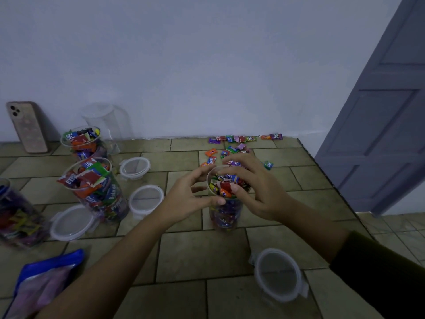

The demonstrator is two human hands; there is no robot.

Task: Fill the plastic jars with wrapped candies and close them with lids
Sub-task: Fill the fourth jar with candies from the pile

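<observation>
1. A filled jar stands at the far left edge, partly cut off. A blue bag lies in front of it on the tiled surface.
2. A phone leans against the wall at the rear left.
3. A lid lies flat just beside a second filled jar, which is open and heaped above its rim. A third filled jar stands behind it, also open. An empty jar stands behind that, near the wall.
4. Two more lids lie to the right of these jars: a rear lid and a front lid.
5. The left hand holds the middle jar near its rim. The thumb is on the front wall and the fingers curve round the far side.
6. The middle jar stands upright at the centre of the surface, open, with wrapped candies up to the rim.
7. The right hand lies over the jar mouth. Its fingers bend down onto the candies and the thumb tip touches them. Whether it pinches a candy cannot be told.
8. Loose candies lie scattered behind the middle jar, reaching to the wall.
9. A fourth lid lies in the right foreground, well apart from the jars.
10. A door stands at the right.
</observation>
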